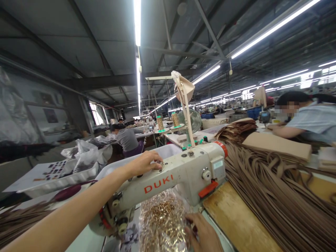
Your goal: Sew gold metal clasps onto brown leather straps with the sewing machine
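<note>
A white sewing machine point(168, 171) with red DUKI lettering stands in front of me. My left hand point(147, 162) reaches over its arm, fingers curled down and pinched together on top; whatever is between them is too small to make out. Beneath the arm lies a clear plastic bag point(162, 220) full of small gold-coloured metal fittings. At the bag's right edge is my right hand point(203, 232), its fingers closed against the plastic. Part of that hand is cut off by the bottom of the view.
Brown straps point(262, 189) pile up at the right beside a worn board point(233, 213). Thread cones point(160, 123) and a fan point(193, 120) stand behind the machine. A white bin point(39, 190) is at the left. Other people point(128, 138) sit at nearby tables.
</note>
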Demonstrator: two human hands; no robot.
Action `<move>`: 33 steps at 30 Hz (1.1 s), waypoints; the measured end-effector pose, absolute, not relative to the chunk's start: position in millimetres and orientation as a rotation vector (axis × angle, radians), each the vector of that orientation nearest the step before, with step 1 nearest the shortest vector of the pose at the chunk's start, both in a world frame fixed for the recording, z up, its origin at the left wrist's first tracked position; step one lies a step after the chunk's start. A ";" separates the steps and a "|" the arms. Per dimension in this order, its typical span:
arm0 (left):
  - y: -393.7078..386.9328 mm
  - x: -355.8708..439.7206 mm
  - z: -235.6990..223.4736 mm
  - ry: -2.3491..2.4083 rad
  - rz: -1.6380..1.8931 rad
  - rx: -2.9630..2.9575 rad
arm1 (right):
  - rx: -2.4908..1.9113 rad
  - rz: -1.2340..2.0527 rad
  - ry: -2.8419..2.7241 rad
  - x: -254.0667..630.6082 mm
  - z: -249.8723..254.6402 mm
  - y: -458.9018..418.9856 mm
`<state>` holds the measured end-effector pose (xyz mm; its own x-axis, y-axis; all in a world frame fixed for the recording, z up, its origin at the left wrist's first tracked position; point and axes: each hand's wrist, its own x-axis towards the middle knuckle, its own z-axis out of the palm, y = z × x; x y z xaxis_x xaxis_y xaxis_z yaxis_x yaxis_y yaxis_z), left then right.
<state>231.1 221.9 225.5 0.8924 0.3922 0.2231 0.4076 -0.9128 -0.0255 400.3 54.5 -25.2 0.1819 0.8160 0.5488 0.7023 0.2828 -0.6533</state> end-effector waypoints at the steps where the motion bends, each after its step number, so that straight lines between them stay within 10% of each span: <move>1: 222.3 231.2 225.4 -0.640 -0.330 -2.994 | -1.574 0.118 -1.610 403.1 -24.1 52.9; 23: 227.4 218.5 226.7 -0.674 -0.318 -3.145 | -1.522 0.208 -1.692 381.1 52.1 69.0; 33: 221.2 224.2 231.2 -0.668 -0.338 -3.089 | -1.556 -0.248 -1.715 391.1 139.2 83.0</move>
<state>224.2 221.2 231.2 0.8890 0.4124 0.1988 0.4046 -0.9109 0.0808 391.1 83.0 139.2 0.0656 0.7533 0.6544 0.9076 0.2275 -0.3529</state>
